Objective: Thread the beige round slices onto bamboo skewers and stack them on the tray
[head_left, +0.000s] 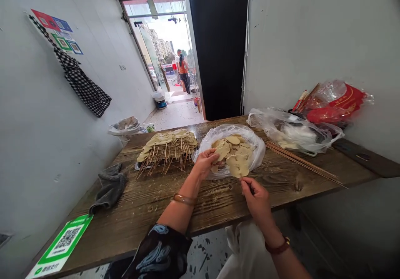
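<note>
My right hand [256,199] pinches the lower end of a thin skewer. Several flat, pale yellow slices [238,165], which look like potato, are threaded on it and overlap just above my fingertips. My left hand [205,163] holds a single pale slice [221,153] between thumb and fingers, to the left of the skewered ones. Behind both hands, an open clear plastic bag [258,140] contains a heap of loose slices [233,140]. To the left, loaded skewers [168,145] are piled on a tray, their bare stick ends pointing towards me.
Bare wooden skewers [303,162] lie on the wooden table [200,206] at right, beside another plastic bag [296,131] and red packaging [340,104]. A dark grey cloth [109,187] and a green QR-code card [62,243] lie at left. People [183,70] stand beyond the doorway.
</note>
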`<state>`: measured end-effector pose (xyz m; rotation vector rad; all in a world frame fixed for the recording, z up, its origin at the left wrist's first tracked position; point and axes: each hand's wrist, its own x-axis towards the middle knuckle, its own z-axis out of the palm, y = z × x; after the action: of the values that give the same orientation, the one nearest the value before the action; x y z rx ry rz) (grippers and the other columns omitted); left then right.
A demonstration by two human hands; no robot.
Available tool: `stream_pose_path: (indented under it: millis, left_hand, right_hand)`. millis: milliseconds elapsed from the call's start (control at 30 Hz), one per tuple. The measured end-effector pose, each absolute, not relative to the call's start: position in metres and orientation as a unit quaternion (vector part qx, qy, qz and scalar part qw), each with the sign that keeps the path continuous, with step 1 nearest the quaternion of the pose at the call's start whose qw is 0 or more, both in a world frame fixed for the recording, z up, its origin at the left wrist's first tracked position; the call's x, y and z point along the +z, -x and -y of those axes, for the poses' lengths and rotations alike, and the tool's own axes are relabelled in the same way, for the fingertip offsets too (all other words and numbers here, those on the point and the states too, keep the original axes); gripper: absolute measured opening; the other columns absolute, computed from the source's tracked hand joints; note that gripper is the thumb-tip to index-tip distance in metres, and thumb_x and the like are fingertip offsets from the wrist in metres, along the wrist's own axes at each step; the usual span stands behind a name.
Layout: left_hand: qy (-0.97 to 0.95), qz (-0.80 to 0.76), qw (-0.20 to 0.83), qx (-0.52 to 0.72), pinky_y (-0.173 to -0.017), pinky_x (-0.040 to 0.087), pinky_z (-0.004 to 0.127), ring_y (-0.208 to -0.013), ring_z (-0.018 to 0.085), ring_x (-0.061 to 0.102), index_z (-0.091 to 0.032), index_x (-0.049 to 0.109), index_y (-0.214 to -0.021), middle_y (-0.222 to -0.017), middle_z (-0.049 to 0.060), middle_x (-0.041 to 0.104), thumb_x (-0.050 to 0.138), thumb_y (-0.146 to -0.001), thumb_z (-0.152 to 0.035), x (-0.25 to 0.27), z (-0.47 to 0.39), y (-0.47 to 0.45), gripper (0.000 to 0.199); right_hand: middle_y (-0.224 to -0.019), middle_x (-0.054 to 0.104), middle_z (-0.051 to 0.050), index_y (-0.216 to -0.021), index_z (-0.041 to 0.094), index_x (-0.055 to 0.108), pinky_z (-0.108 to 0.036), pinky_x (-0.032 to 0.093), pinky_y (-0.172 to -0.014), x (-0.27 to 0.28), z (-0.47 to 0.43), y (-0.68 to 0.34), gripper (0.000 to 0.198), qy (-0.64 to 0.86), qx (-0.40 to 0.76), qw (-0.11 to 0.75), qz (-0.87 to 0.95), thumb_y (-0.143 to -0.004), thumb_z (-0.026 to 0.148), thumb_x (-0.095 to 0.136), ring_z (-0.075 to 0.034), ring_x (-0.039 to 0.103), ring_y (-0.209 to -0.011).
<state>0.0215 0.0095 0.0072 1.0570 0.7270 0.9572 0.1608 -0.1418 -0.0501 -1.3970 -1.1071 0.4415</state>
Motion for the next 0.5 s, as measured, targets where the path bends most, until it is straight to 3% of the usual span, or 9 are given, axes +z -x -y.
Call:
stream_pose_path:
  millis: [167, 333, 500]
  left_hand:
    - [-0.479, -0.325, 0.679, 0.452, -0.056, 0.053, 0.026, -0.06, 0.014, 0.064, -0.011, 0.059, -0.091, -0.075, 0.004, 0.068, 0.081, -0.055, -0.032, -0.001, -0.009, -0.018, 0.048]
    - [-0.535, -0.341, 0.624, 0.457, -0.053, 0.05, 0.025, -0.057, 0.014, 0.064, -0.015, 0.052, -0.11, -0.068, -0.001, 0.064, 0.07, -0.068, -0.03, -0.007, -0.009, -0.019, 0.048]
    - [-0.619, -0.4, 0.534, 0.414, -0.062, 0.051, 0.023, -0.069, 0.014, 0.065, -0.015, 0.061, -0.103, -0.079, 0.002, 0.068, 0.07, -0.067, -0.022, -0.009, -0.011, -0.02, 0.038]
  right_hand:
    - [-0.072, 0.067, -0.003, -0.089, 0.017, 0.069, -0.025, 0.046, -0.059, -0.048, 0.143, -0.16, 0.031, 0.617, 0.193, 0.596, 0.476, -0.085, 0.042, 0.051, -0.016, 0.059, -0.063]
    - [-0.068, 0.065, -0.002, -0.091, 0.016, 0.069, -0.025, 0.045, -0.058, -0.048, 0.145, -0.161, 0.032, 0.63, 0.193, 0.581, 0.477, -0.085, 0.042, 0.052, -0.015, 0.057, -0.059]
    - [-0.073, 0.068, -0.004, -0.092, 0.017, 0.07, -0.026, 0.047, -0.059, -0.047, 0.146, -0.16, 0.032, 0.637, 0.195, 0.578, 0.471, -0.084, 0.043, 0.052, -0.017, 0.059, -0.062]
